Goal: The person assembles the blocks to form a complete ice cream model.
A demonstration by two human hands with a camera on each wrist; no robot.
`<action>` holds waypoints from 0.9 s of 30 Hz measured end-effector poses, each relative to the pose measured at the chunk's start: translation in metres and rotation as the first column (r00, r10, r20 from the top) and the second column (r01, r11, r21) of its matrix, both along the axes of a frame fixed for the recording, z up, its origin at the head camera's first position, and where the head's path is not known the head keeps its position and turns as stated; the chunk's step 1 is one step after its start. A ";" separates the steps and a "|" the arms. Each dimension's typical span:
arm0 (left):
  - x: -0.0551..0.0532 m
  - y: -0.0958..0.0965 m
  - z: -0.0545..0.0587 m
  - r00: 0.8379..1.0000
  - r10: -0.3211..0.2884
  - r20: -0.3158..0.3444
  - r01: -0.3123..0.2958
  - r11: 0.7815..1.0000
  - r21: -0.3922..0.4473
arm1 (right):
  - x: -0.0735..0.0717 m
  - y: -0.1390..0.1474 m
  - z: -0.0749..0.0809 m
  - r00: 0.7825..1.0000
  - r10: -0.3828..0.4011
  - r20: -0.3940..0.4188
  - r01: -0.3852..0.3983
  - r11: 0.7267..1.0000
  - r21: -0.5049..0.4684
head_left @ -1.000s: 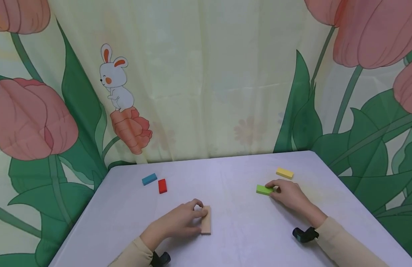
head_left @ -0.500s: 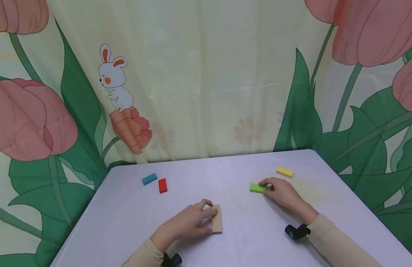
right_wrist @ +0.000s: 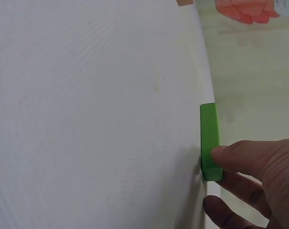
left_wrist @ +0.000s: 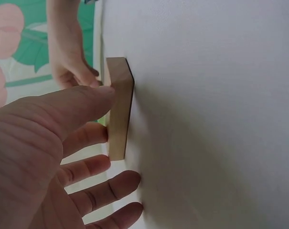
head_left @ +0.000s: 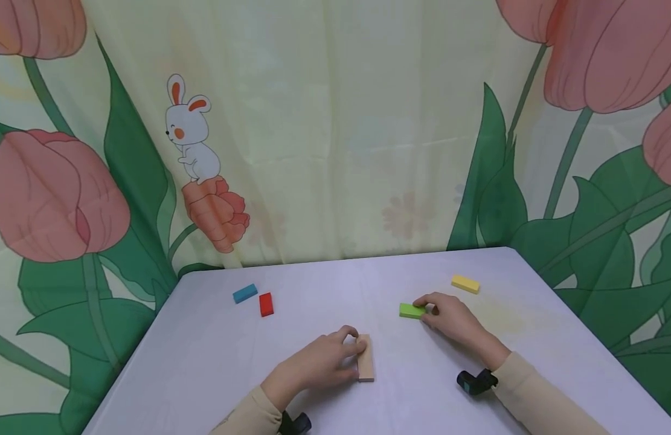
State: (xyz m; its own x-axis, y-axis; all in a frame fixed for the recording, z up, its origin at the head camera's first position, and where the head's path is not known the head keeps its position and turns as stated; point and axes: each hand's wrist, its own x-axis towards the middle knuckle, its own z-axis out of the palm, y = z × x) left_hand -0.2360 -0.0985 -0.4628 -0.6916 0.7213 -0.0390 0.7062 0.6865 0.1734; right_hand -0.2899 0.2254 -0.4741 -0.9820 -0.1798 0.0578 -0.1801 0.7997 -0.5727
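My left hand [head_left: 316,365] grips a plain wooden block [head_left: 366,362] near the middle front of the table, thumb and fingertips at its side. The left wrist view shows the same wooden block [left_wrist: 119,112] against the tabletop, thumb [left_wrist: 94,102] on its edge, the lower fingers spread loosely. Farther back and to the right, my right hand [head_left: 453,321] pinches one end of a bright green block [head_left: 410,310] between thumb and fingers. In the right wrist view the thumb [right_wrist: 242,156] presses on the green block [right_wrist: 210,133], whose other end sticks out free.
On the white-covered table [head_left: 215,356], a blue block [head_left: 245,293] and a red block [head_left: 266,304] lie at the back left. A yellow block [head_left: 465,284] lies behind my right hand. A printed curtain [head_left: 335,151] hangs behind the table's far edge.
The left hand has moved right together with the wooden block. The green block and right hand have shifted left, so the two blocks are closer. Blue, red and yellow blocks stay put.
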 end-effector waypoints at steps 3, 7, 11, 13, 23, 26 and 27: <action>0.001 0.006 0.001 1.000 0.016 -0.003 -0.016 1.000 -0.002 | 0.000 -0.003 0.001 1.000 0.010 -0.003 -0.010 1.000 -0.006; 0.002 0.013 0.000 0.999 0.051 0.007 -0.051 0.999 -0.001 | -0.001 -0.009 0.001 1.000 0.020 -0.009 -0.020 1.000 -0.006; 0.002 0.019 -0.001 0.998 0.068 0.007 -0.068 0.998 0.004 | -0.002 -0.015 0.000 1.000 0.026 -0.012 -0.026 1.000 -0.003; 0.001 0.021 -0.002 0.998 0.065 0.004 -0.065 0.998 0.011 | -0.003 -0.019 0.000 1.000 0.023 -0.007 -0.023 1.000 -0.008; -0.001 0.029 -0.004 1.000 0.029 0.002 -0.029 0.999 0.022 | -0.004 -0.031 -0.002 0.999 0.044 -0.015 -0.044 0.999 -0.012; -0.001 0.031 -0.002 1.000 0.028 0.010 -0.028 0.999 0.017 | -0.004 -0.034 -0.003 0.998 0.051 -0.021 -0.052 0.998 -0.024; 0.000 0.031 -0.001 1.000 0.027 0.010 -0.027 1.000 0.016 | -0.004 -0.035 -0.003 0.998 0.054 -0.020 -0.055 0.998 -0.029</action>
